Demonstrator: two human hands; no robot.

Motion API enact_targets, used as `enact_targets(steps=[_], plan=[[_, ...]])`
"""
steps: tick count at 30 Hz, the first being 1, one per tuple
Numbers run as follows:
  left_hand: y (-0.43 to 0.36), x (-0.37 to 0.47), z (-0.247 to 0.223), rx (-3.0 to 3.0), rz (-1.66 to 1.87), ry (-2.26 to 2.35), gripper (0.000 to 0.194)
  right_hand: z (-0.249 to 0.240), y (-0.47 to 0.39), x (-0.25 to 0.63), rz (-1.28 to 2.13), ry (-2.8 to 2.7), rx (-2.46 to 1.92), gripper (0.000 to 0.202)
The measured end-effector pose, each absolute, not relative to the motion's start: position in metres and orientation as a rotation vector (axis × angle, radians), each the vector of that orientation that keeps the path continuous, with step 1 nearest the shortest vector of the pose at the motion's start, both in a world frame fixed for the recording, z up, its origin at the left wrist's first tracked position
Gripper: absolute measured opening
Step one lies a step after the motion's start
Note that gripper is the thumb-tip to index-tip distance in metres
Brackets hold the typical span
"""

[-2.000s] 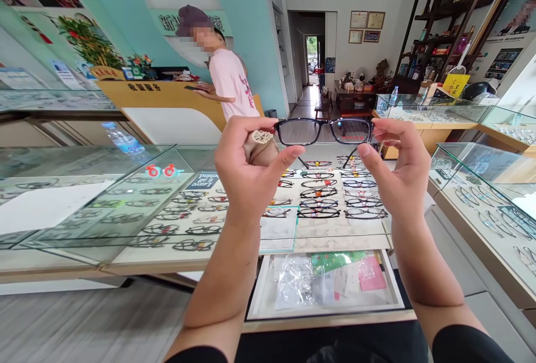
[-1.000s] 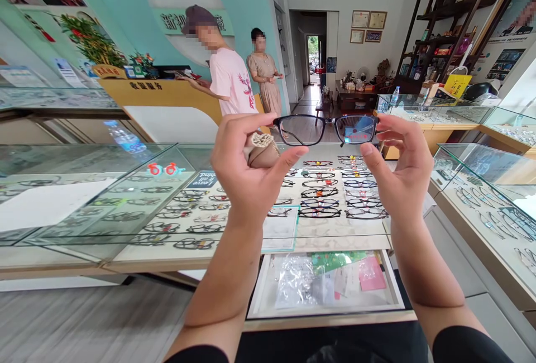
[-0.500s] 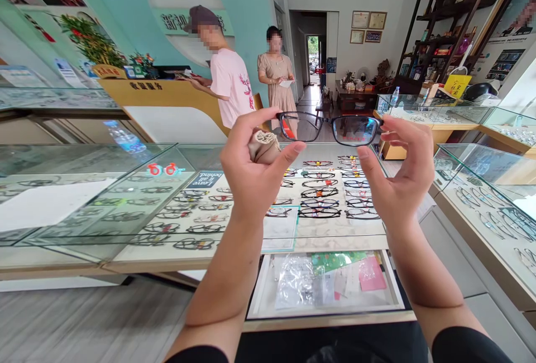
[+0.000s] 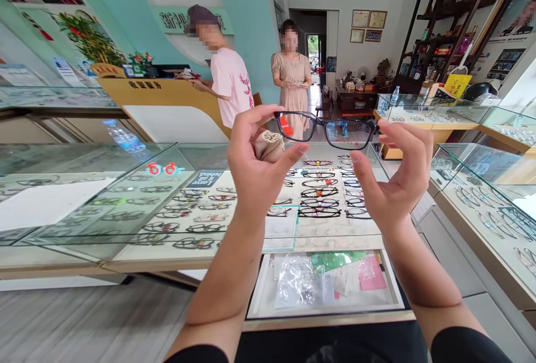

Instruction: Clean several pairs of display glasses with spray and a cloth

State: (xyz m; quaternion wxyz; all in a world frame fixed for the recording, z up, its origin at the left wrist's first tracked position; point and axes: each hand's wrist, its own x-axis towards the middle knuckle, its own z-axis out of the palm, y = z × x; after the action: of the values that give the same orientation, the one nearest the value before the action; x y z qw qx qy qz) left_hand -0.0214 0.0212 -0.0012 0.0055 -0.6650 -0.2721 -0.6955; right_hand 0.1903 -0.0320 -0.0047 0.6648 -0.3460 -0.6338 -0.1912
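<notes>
Dark-framed eyeglasses (image 4: 321,123) are held up in front of me above the glass counter, the right-hand lens lower than the left one. An orange-red sticker shows on the left lens. My left hand (image 4: 256,165) grips the left end of the frame with its fingers, the thumb stretched below. Tucked in that same hand is a rolled beige cloth (image 4: 269,145). My right hand (image 4: 397,184) has its fingers curled at the frame's right end, with the thumb beneath the lens.
Rows of spectacle frames lie inside the glass display case (image 4: 201,243). Below, an open drawer (image 4: 255,299) holds plastic bags and papers. One person (image 4: 230,81) stands at the yellow counter (image 4: 176,95); another person (image 4: 293,75) stands facing me. A second showcase (image 4: 502,206) is at right.
The eyeglasses have shifted slightly left and tilted down at the right, both hands moving with them. The person in the beige dress has come to the right and turned towards me.
</notes>
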Motion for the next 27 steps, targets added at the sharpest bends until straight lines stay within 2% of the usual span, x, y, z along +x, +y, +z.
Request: enact_targets(steps=[10,17,27], plan=[[0.021,-0.015,-0.004,-1.825,-2.153,-0.816,0.065,-0.007,-0.030,0.189,-0.274,-1.416,-0.736,0.038],[0.015,-0.009,-0.003,-1.755,-2.104,-0.767,0.058,-0.004,-0.029,0.196,-0.055,-1.401,-0.717,0.031],[0.020,-0.005,-0.009,-1.825,-2.106,-0.808,0.058,-0.005,-0.013,0.203,0.166,-1.266,-0.667,0.022]])
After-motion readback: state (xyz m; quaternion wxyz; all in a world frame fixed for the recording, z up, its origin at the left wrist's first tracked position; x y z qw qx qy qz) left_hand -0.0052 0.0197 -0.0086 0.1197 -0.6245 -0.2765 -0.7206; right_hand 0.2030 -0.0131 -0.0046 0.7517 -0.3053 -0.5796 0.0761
